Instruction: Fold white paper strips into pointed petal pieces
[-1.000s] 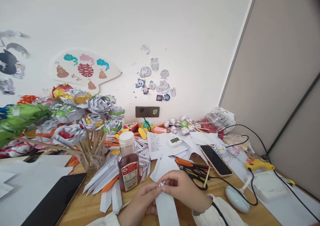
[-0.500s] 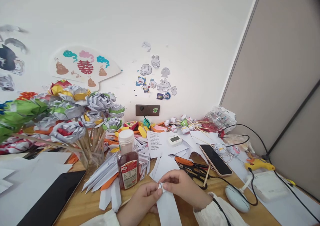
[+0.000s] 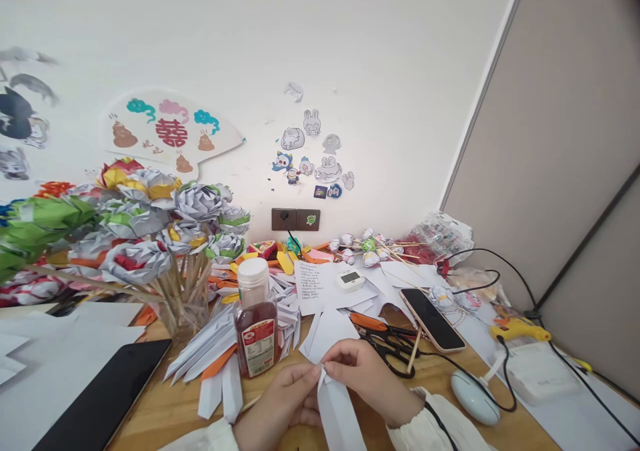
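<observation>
Low in the middle of the view, both my hands pinch the far tip of a long white paper strip [image 3: 337,414] that runs toward me over the wooden desk [image 3: 170,414]. My left hand [image 3: 280,404] holds the tip from the left with closed fingers. My right hand [image 3: 367,378] grips it from the right, fingers curled over the fold. A bottle of red sauce [image 3: 256,321] with a white cap stands just behind my left hand.
Folded white and orange paper pieces [image 3: 220,351] lie by the bottle. A jar of paper flowers [image 3: 150,238] stands at left, beside a black tablet [image 3: 103,401]. Scissors [image 3: 385,341], a phone [image 3: 433,318], a mouse [image 3: 475,394] and a yellow glue gun [image 3: 517,331] lie at right.
The strip's near end has swung slightly to the right and its tip looks more sharply folded. Both hands stay pinched at the tip. The view shifted a little.
</observation>
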Demonstrator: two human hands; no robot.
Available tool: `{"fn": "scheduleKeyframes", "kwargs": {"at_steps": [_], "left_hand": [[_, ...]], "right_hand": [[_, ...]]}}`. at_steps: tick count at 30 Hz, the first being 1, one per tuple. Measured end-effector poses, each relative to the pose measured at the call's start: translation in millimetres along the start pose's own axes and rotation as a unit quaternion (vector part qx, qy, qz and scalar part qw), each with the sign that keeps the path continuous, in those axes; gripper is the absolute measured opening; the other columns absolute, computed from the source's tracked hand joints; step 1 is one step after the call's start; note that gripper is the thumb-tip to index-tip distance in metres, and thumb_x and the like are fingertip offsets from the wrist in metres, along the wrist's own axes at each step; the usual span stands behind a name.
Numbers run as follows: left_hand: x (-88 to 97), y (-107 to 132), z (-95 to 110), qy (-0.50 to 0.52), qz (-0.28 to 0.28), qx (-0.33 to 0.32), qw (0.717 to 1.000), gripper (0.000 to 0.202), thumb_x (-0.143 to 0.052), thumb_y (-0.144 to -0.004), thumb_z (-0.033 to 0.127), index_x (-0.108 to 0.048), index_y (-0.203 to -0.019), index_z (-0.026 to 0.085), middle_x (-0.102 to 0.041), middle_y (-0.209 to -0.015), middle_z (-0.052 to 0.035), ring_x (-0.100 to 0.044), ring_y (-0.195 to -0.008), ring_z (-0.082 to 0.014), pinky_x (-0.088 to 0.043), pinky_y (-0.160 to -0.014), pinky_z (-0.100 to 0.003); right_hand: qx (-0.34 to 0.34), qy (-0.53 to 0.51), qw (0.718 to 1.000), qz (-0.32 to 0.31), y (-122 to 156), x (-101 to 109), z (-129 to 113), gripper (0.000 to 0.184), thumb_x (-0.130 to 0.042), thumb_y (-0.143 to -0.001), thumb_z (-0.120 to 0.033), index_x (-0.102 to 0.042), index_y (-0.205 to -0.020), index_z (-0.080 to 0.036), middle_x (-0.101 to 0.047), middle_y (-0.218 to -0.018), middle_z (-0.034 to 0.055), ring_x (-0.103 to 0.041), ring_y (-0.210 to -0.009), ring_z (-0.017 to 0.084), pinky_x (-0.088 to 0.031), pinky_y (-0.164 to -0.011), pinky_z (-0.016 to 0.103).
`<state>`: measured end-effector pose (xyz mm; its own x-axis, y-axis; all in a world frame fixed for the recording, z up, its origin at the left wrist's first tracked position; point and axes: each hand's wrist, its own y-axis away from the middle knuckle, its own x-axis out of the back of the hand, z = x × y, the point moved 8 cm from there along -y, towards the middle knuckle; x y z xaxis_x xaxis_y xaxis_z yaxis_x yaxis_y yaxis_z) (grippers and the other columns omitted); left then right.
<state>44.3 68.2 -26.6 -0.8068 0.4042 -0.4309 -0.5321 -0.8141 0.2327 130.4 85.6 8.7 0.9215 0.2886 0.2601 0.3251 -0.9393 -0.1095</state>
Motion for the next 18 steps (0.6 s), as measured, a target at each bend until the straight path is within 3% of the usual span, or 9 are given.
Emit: {"fn": "scheduleKeyframes", "kwargs": {"at_steps": [18], "left_hand": [[-11.5, 4.4, 3.0, -0.056, -0.075, -0.010, 0.996, 0.027, -0.058, -0.066, 0.038, -0.060, -0.070, 0.012, -0.061, -0.064, -0.0013, -0.057, -0.063, -0.0158, -0.045, -0.068, -0.035]], "right_hand": [[-0.017, 0.021, 0.998, -0.048, -0.3, 1.9, -2.9, 0.020, -0.061, -0.064, -0.029, -0.065, -0.073, -0.013, -0.063, -0.069, 0.0037, -0.054, -0.064, 0.013, -0.040, -0.057, 0.022]]}}
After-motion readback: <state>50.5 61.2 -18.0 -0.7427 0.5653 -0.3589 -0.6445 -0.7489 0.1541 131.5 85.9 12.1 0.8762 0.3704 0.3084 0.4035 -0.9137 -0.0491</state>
